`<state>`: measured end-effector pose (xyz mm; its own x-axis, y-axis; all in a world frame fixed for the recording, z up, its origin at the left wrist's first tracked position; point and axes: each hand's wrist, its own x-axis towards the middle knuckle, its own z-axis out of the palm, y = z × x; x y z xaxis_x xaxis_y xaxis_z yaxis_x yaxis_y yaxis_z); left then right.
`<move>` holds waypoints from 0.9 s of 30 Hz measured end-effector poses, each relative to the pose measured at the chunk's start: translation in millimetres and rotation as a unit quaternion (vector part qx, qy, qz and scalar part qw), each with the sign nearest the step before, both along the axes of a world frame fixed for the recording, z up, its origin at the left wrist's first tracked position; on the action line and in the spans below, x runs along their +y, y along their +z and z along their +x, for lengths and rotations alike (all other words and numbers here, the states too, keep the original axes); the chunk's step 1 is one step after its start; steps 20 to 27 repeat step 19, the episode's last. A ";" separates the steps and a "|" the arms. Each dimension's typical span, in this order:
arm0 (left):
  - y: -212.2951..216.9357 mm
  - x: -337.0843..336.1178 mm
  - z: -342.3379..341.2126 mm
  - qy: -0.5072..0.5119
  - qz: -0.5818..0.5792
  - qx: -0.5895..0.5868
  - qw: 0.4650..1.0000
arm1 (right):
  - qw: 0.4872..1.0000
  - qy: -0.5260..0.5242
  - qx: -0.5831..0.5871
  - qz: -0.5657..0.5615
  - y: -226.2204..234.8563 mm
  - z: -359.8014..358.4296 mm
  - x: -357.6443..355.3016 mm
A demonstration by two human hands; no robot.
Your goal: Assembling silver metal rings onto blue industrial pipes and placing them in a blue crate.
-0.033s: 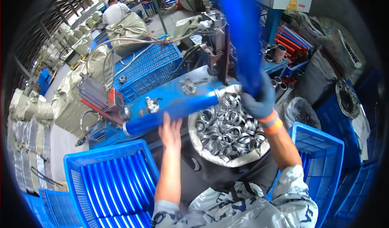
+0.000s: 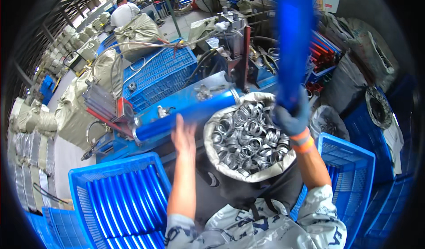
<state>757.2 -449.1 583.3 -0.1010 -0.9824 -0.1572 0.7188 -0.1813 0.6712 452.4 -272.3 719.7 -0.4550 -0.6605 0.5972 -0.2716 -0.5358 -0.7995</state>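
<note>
My right hand [image 2: 293, 116], in a grey-blue glove with an orange wristband, is closed round the lower end of a long blue tube [image 2: 294, 41] that stands upright and is blurred. Bare and with fingers stretched out, my left hand [image 2: 183, 136] is at the near side of a second blue tube [image 2: 188, 112]; whether it touches is unclear. This tube lies slantwise over the blue bench, with a silvery ring [image 2: 236, 97] at its right end and its left end against a metal fixture [image 2: 128, 116]. Below my right hand, an open sack [image 2: 212, 149] holds many loose metal rings [image 2: 250, 138].
A blue crate [image 2: 79, 185] of blue tubes stands at lower left, another blue crate [image 2: 354, 160] at right. Beyond the bench are an upturned blue crate [image 2: 164, 67] and hoses. Red tubes [image 2: 321, 50] lie at back right. A person [image 2: 124, 13] sits far left.
My right hand has swung the upright tube to the right. The slanting tube appears slightly higher, and my left hand remains beside it with its fingers outstretched.
</note>
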 end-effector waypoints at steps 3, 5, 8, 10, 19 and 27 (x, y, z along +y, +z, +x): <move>-15.6 -93.1 -17.6 0.045 -0.004 -0.025 0.999 | 0.991 -0.130 0.017 0.007 -49.8 -51.1 102.1; -29.1 -136.9 -33.5 0.071 0.039 -0.038 0.996 | 0.984 -0.164 -0.062 0.035 -61.1 -57.4 166.4; -60.0 -170.3 -42.5 0.076 0.086 -0.050 0.992 | 0.967 -0.220 -0.056 0.119 -85.1 -75.0 262.5; -75.1 -179.6 -42.3 0.075 0.115 -0.054 0.989 | 0.939 -0.286 -0.050 0.184 -102.9 -86.4 314.0; -84.2 -190.8 -36.4 0.024 0.145 -0.145 0.978 | 0.828 -0.441 -0.030 0.344 -260.0 -158.0 512.7; -84.2 -190.8 -36.4 0.024 0.145 -0.145 0.978 | 0.828 -0.441 -0.030 0.344 -260.0 -158.0 512.7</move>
